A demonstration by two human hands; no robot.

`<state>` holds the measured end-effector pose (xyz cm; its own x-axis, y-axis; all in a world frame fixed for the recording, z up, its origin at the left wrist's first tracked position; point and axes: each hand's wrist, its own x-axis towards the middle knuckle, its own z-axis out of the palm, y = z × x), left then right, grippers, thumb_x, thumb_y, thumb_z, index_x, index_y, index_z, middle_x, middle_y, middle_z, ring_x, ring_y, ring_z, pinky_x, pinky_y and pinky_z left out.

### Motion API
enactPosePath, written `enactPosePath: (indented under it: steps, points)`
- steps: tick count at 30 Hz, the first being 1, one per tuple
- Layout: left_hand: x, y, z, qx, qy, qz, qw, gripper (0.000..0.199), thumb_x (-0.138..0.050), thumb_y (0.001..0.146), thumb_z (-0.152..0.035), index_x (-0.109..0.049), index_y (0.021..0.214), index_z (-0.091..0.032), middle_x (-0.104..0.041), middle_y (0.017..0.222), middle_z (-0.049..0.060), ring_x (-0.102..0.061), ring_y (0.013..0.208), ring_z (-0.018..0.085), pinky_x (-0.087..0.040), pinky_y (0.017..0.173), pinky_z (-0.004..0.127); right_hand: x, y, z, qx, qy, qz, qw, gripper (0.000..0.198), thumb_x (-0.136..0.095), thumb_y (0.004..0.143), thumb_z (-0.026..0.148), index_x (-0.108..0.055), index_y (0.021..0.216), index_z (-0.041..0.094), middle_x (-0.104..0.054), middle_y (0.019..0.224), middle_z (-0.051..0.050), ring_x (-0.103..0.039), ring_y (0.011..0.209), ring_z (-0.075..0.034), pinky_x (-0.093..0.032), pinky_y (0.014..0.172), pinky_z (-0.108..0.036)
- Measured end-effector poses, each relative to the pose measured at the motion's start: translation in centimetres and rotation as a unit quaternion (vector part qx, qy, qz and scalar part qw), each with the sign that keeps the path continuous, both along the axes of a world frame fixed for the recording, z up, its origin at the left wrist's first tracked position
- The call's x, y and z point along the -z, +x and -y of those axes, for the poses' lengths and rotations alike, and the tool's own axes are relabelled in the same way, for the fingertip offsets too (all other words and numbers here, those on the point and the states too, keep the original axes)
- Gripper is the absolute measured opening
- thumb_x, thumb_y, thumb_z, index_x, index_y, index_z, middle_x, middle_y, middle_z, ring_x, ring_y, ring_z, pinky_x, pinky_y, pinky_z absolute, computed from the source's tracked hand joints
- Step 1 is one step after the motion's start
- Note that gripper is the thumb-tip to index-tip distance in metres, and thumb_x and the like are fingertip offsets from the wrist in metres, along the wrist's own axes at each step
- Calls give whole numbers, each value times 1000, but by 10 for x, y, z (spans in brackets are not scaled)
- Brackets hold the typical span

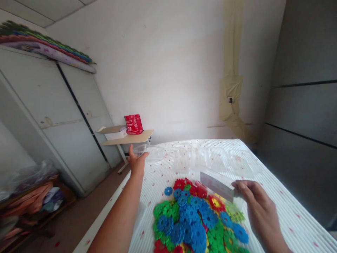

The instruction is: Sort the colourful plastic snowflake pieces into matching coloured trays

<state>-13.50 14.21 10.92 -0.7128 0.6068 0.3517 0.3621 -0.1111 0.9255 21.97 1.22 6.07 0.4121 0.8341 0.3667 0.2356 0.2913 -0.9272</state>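
Observation:
My left hand reaches to the far left edge of the table, its thumb and fingers closed on a clear plastic container. On the right, my right hand pinches the near end of a thin rectangular box with a grey side and a pale top. That box is tilted above the back of a heap of flower-shaped plastic pieces, in blue, green, red and yellow. One loose blue piece lies left of the heap.
Several clear plastic containers stand in a row across the back of the white, ribbed table cover. Behind at left, a small side table bears a red bag and a box. Cabinets stand left and right.

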Motion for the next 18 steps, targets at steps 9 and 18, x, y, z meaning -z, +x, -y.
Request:
enactPosePath:
  steps: [9, 18]
  points:
    - [47, 25, -31, -82, -103, -92, 987, 78, -58, 74, -44, -19, 140, -28, -39, 118, 11, -35, 124, 28, -33, 100, 36, -5, 5, 3, 25, -27, 29, 999, 36, -54, 72, 55, -62, 75, 21, -68, 78, -5, -62, 74, -21, -49, 62, -27]
    - [78, 50, -15, -70, -241, -138, 958, 80, -62, 69, -35, -19, 136, -36, -29, 128, 9, -44, 114, 30, -37, 96, 38, -17, 4, 9, 37, -23, 44, 998, 34, -54, 71, 56, -63, 70, 23, -69, 72, -5, -63, 65, -22, -50, 55, -27]
